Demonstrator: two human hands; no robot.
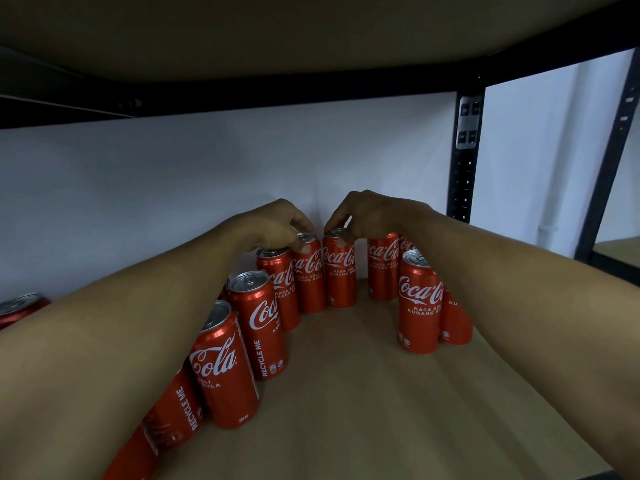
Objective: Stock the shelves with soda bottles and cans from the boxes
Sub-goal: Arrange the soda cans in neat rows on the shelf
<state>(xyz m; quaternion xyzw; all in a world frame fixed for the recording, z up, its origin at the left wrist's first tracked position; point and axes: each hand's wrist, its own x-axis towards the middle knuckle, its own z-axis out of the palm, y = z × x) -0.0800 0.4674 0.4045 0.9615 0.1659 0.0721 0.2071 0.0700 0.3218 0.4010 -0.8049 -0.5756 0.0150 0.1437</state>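
Fingers at rims of rear cans

An open lane of bare shelf runs from the front edge to the back row, where the left hand grips one can and the right hand the neighbouring can. A left file of cans and a right cluster hem it in; the upper shelf limits headroom.

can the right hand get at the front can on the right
Probably yes: the front can stands upright with bare shelf before it, though the right hand must first release the back can.
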